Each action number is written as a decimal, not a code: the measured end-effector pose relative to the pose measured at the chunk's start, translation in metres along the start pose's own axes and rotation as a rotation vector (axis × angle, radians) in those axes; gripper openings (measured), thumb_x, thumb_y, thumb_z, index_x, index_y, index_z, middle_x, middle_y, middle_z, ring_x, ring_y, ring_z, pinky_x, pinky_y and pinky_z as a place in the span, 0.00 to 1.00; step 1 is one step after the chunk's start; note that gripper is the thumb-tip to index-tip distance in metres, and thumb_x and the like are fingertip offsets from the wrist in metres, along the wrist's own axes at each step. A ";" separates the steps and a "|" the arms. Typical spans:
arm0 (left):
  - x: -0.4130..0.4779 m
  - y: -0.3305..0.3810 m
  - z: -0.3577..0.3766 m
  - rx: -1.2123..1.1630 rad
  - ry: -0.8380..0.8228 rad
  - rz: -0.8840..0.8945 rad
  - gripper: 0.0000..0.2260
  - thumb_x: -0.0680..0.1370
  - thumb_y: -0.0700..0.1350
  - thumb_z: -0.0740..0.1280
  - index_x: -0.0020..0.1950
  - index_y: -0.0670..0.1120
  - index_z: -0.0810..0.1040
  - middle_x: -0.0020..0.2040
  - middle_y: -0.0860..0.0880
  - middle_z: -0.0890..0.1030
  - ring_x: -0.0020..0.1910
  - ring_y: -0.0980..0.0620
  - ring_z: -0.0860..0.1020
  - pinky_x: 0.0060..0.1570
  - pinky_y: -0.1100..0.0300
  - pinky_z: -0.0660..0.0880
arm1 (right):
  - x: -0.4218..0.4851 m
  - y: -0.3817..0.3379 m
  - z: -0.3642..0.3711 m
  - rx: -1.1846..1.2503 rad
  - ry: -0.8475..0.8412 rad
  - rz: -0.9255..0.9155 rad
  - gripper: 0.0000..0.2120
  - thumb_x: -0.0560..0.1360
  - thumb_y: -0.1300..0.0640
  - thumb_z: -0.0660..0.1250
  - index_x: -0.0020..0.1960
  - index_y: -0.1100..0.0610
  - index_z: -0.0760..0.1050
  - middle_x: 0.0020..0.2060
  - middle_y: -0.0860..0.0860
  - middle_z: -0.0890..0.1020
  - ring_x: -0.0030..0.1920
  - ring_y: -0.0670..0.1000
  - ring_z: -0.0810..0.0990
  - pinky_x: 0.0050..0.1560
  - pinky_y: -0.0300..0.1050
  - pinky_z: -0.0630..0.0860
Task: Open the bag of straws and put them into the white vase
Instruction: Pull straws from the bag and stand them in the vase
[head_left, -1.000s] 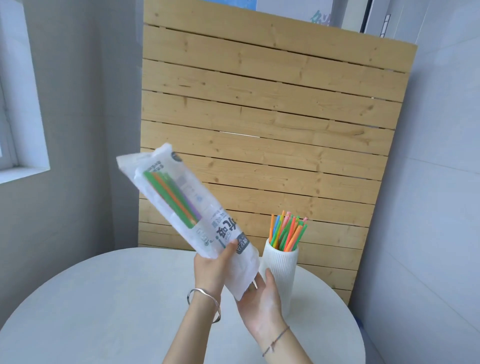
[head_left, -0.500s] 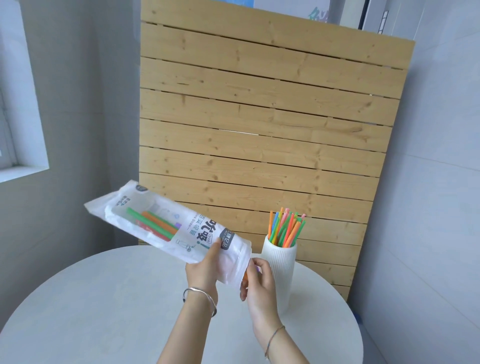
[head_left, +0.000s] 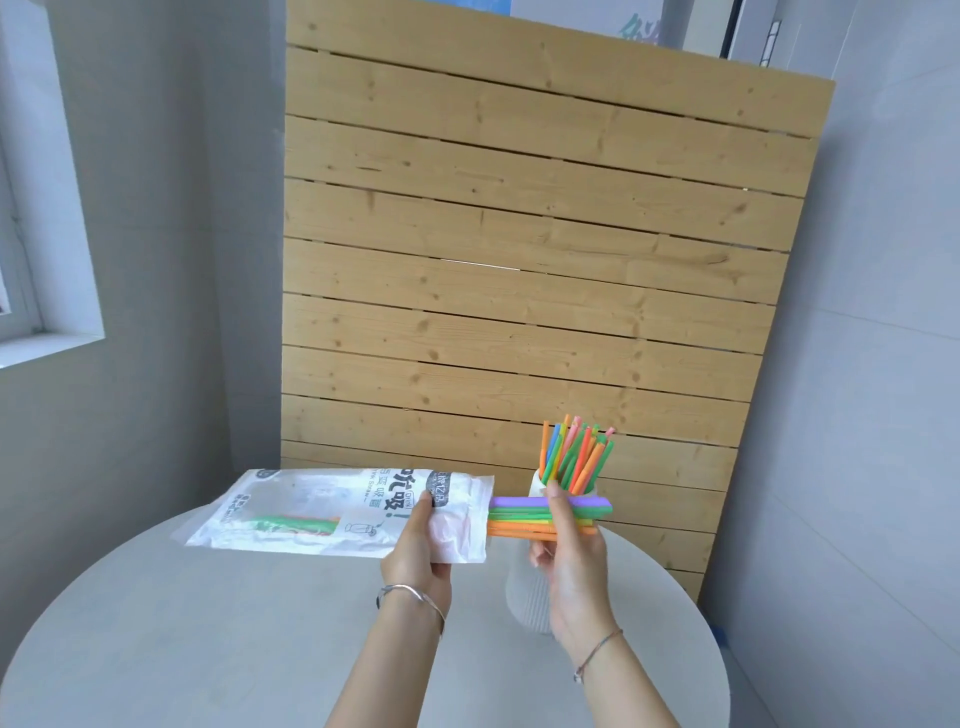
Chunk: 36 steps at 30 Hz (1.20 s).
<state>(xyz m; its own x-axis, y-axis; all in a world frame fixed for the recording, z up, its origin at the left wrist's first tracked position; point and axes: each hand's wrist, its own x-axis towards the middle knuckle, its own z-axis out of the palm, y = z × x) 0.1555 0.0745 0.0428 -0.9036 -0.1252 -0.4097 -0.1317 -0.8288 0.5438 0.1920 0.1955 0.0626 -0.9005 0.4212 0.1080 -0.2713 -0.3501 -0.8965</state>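
Note:
My left hand (head_left: 420, 551) grips a white plastic straw bag (head_left: 322, 512) near its open right end and holds it level above the table. A bundle of purple, green and orange straws (head_left: 524, 516) sticks out of that opening, and my right hand (head_left: 569, 551) is closed around it. More straw ends show through the bag at its left. Behind my right hand stands the white ribbed vase (head_left: 522, 592), partly hidden, with several coloured straws (head_left: 574, 454) upright in it.
A round white table (head_left: 208, 649) lies under both hands. A tall wooden slat panel (head_left: 519, 286) leans against the wall right behind the vase. A window sill (head_left: 47, 345) is at the left, and grey walls close in on both sides.
The bag has swung down from a tilt to level. My right hand closed on the straw ends and drew a bundle partway out of the bag to the right.

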 end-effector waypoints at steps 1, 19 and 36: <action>-0.001 -0.004 0.002 0.005 -0.008 -0.010 0.13 0.74 0.43 0.71 0.57 0.42 0.77 0.48 0.48 0.80 0.42 0.53 0.79 0.42 0.62 0.75 | -0.003 0.002 0.003 -0.035 -0.024 0.008 0.04 0.73 0.56 0.69 0.47 0.55 0.77 0.27 0.50 0.73 0.22 0.46 0.65 0.23 0.39 0.62; -0.003 -0.020 0.004 -0.069 0.058 -0.039 0.19 0.74 0.43 0.70 0.64 0.39 0.75 0.53 0.46 0.80 0.41 0.54 0.78 0.39 0.60 0.77 | 0.002 -0.014 -0.001 -0.088 0.072 -0.081 0.05 0.75 0.60 0.66 0.42 0.62 0.75 0.26 0.50 0.80 0.18 0.47 0.68 0.20 0.39 0.66; -0.006 -0.008 0.009 -0.103 -0.010 -0.080 0.10 0.77 0.43 0.67 0.56 0.43 0.75 0.43 0.49 0.79 0.40 0.55 0.78 0.24 0.68 0.76 | 0.039 -0.087 -0.026 -0.326 -0.008 -0.284 0.18 0.78 0.54 0.61 0.32 0.60 0.77 0.25 0.51 0.79 0.16 0.46 0.69 0.17 0.36 0.65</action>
<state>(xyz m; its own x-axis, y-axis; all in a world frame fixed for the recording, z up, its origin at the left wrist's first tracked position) 0.1580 0.0866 0.0473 -0.8959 -0.0510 -0.4413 -0.1621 -0.8874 0.4315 0.1897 0.2641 0.1332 -0.8083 0.4559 0.3725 -0.3886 0.0621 -0.9193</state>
